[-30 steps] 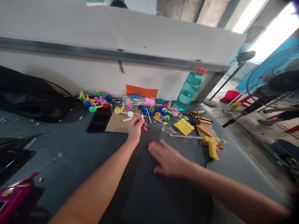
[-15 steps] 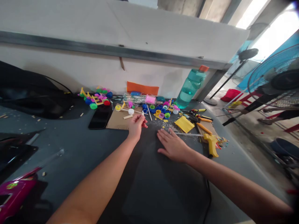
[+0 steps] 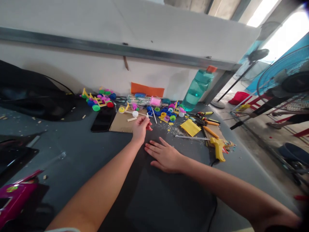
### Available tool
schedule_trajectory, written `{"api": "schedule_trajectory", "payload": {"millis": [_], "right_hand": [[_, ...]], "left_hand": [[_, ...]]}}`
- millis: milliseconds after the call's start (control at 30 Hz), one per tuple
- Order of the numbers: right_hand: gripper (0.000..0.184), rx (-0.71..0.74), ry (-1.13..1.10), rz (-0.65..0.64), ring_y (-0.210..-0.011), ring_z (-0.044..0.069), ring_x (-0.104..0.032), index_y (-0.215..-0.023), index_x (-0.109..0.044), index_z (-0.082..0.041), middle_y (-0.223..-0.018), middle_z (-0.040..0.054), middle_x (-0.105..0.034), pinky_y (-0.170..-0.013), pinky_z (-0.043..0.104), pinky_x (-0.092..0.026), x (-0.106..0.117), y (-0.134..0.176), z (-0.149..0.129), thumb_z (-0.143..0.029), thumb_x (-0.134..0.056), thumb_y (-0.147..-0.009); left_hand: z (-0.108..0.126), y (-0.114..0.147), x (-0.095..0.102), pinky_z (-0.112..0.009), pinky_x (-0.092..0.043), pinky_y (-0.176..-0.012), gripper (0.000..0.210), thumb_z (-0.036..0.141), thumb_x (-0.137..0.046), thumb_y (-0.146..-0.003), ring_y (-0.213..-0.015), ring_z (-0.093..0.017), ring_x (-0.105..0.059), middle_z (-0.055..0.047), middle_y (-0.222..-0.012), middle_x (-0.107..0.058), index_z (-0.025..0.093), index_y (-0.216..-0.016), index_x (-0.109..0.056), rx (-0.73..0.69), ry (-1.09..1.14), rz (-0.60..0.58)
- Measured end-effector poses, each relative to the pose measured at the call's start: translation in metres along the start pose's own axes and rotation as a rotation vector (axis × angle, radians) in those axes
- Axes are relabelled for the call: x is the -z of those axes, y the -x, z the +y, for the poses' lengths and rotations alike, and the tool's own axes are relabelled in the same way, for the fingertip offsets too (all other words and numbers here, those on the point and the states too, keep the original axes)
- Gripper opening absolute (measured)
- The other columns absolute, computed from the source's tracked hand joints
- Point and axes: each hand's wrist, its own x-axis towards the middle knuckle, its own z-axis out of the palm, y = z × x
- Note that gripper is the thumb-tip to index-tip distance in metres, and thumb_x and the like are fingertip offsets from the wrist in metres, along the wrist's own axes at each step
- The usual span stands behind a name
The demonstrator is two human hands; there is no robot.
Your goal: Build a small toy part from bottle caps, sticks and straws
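Observation:
My left hand (image 3: 141, 128) is closed in a pinch on a thin white stick (image 3: 147, 115) whose tip shows above the fingers. It is over the front edge of a cardboard piece (image 3: 119, 124). On the cardboard lie a white cap (image 3: 135, 114), a yellow cap (image 3: 121, 110) and a small wooden strip (image 3: 132, 119). Lower and to the right, my right hand (image 3: 165, 156) lies palm down on the dark tabletop, fingers spread and holding nothing. Past the left hand are another white stick (image 3: 154, 115) and several coloured bottle caps (image 3: 166, 114).
A yellow glue gun (image 3: 218, 148), a yellow square (image 3: 190, 128) and pliers (image 3: 205, 120) lie at right. Behind stands a teal bottle (image 3: 198, 88). At left are a black phone (image 3: 103, 120), coloured toy cars (image 3: 98, 99), a black bag (image 3: 29, 93) and a magenta object (image 3: 18, 198).
My right hand has slid left across the tabletop, toward the left hand and away from the small debris. The left hand keeps its pinch in nearly the same place.

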Motion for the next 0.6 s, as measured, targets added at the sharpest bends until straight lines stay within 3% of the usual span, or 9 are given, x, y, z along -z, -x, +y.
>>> {"api": "schedule_trajectory", "payload": {"millis": [100,200,333,400,500,533,600], "right_hand": [[0.058,-0.033,0.068,0.029,-0.138,0.024,-0.026,-0.144,-0.028,-0.015,-0.147,0.0079,-0.035,-0.113,0.053,-0.008,0.003,-0.021,0.027,-0.046,-0.025,-0.096],[0.057,-0.155,0.158,0.074,-0.137,0.026,-0.028,-0.142,-0.034,-0.014,-0.145,0.0099,-0.038,-0.113,0.053,-0.009,0.006,-0.029,0.050,-0.046,-0.028,-0.095],[0.059,-0.359,0.239,0.148,-0.137,0.030,-0.025,-0.135,-0.044,-0.007,-0.139,0.0164,-0.046,-0.113,0.053,-0.010,0.008,-0.020,0.048,-0.047,-0.029,-0.094],[0.060,-0.296,0.222,0.164,-0.138,0.028,-0.023,-0.135,-0.044,-0.006,-0.140,0.0165,-0.045,-0.114,0.050,-0.009,0.006,-0.011,0.028,-0.047,-0.027,-0.095],[0.059,-0.004,0.138,0.096,-0.139,0.023,-0.021,-0.141,-0.036,-0.011,-0.146,0.0106,-0.038,-0.115,0.043,-0.012,-0.001,0.000,0.000,-0.047,-0.029,-0.094],[0.057,0.033,0.118,0.072,-0.139,0.021,-0.024,-0.141,-0.035,-0.013,-0.146,0.0095,-0.038,-0.115,0.042,-0.014,-0.003,0.001,-0.003,-0.045,-0.029,-0.094],[0.053,-0.089,0.121,0.083,-0.135,0.022,-0.032,-0.139,-0.039,-0.011,-0.143,0.0121,-0.042,-0.115,0.045,-0.016,-0.003,0.001,0.008,-0.038,-0.029,-0.094]], "left_hand": [[0.002,0.001,0.001,-0.019,-0.046,-0.040,0.025,0.038,-0.067,-0.069,-0.039,-0.006,-0.047,0.003,-0.054,-0.057,0.016,-0.068,-0.055,-0.002,0.008,0.014],[0.001,0.001,0.003,-0.019,-0.045,-0.040,0.026,0.038,-0.067,-0.069,-0.038,-0.006,-0.047,0.003,-0.054,-0.057,0.016,-0.067,-0.054,0.000,0.028,0.017],[-0.002,-0.001,0.003,-0.019,-0.044,-0.039,0.029,0.041,-0.069,-0.068,-0.038,-0.006,-0.049,0.003,-0.055,-0.058,0.016,-0.069,-0.054,0.014,0.028,0.003],[-0.003,-0.002,0.002,-0.019,-0.044,-0.039,0.030,0.041,-0.069,-0.067,-0.038,-0.006,-0.049,0.003,-0.055,-0.058,0.016,-0.070,-0.055,0.021,0.038,-0.005],[-0.003,-0.002,0.001,-0.019,-0.045,-0.039,0.029,0.040,-0.070,-0.067,-0.038,-0.006,-0.048,0.003,-0.054,-0.057,0.016,-0.070,-0.055,0.028,0.050,-0.008],[-0.003,-0.002,0.001,-0.020,-0.045,-0.039,0.029,0.040,-0.069,-0.067,-0.038,-0.006,-0.048,0.003,-0.054,-0.057,0.016,-0.070,-0.055,0.028,0.049,-0.005],[-0.001,-0.001,0.001,-0.019,-0.045,-0.039,0.028,0.039,-0.069,-0.067,-0.038,-0.006,-0.047,0.003,-0.054,-0.057,0.016,-0.069,-0.055,0.025,0.038,0.005]]}}
